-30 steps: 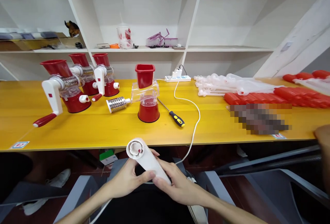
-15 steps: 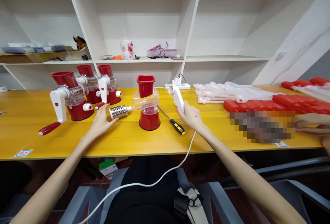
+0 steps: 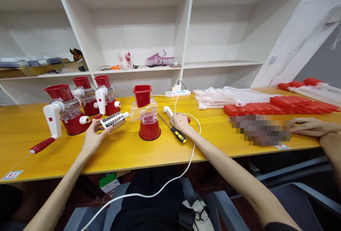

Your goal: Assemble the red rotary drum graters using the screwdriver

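My left hand (image 3: 93, 136) grips a shiny metal grater drum (image 3: 114, 121) by its open end, its white tip facing right. My right hand (image 3: 180, 121) is closed over a white crank handle (image 3: 167, 111) low at the table; its red grip (image 3: 189, 120) shows past my fingers. Between my hands stands a drum grater body with a red hopper (image 3: 142, 96), a clear housing (image 3: 145, 109) and a red base (image 3: 149, 128). A screwdriver (image 3: 178, 134) with a black and yellow handle lies just in front of my right hand.
Several assembled red and white drum graters (image 3: 71, 121) stand at left. White crank parts (image 3: 223, 98) and red grips (image 3: 247, 108) are piled at right, near another person's hand (image 3: 309, 126). A power strip (image 3: 178, 92) sits behind; its white cable (image 3: 186, 170) crosses the table edge.
My left hand has taken hold of the grater drum and raised it. My right hand has lowered the crank handle from upright to lying near the table. The view has shifted slightly.
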Demonstrator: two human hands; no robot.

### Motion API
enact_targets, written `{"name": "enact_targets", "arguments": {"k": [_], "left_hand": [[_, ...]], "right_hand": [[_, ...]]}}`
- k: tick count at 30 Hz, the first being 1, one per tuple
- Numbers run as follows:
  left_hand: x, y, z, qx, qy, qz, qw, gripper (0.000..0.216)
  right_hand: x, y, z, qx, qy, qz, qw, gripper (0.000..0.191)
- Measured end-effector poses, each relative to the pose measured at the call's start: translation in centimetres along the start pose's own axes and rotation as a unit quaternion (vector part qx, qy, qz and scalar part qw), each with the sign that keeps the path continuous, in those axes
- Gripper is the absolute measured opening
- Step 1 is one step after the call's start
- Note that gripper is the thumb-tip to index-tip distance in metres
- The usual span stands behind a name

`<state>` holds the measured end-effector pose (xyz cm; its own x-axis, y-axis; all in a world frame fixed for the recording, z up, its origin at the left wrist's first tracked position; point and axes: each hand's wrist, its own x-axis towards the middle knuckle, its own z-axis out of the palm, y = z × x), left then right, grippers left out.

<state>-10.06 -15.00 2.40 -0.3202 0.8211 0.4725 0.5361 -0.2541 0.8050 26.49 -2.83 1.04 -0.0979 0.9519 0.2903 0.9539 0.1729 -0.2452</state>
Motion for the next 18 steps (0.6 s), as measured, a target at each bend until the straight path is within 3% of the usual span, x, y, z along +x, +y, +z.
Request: {"name": "enact_targets", "arguments": {"k": [3, 5, 11, 18], "left_hand": [[0.3, 1.9, -0.2, -0.090, 0.019, -0.016, 0.996, 0.064], [0.6, 3.0, -0.1, -0.131, -0.001, -0.032, 0.991, 0.060], [1.7, 4.0, 1.3, -0.203, -0.080, -0.074, 0.973, 0.060], [2.2, 4.5, 3.2, -0.204, -0.158, -0.093, 0.962, 0.056]], "right_hand": [[-0.2, -0.6, -0.7, 0.072, 0.063, -0.035, 0.995, 0.030], [-0.3, -1.5, -1.5, 0.142, 0.101, -0.083, 0.981, 0.024], [-1.4, -5.6, -2.9, 0.357, 0.155, -0.214, 0.896, 0.036], [-2.3, -7.7, -2.0, 0.470, 0.161, -0.212, 0.841, 0.046]]}}
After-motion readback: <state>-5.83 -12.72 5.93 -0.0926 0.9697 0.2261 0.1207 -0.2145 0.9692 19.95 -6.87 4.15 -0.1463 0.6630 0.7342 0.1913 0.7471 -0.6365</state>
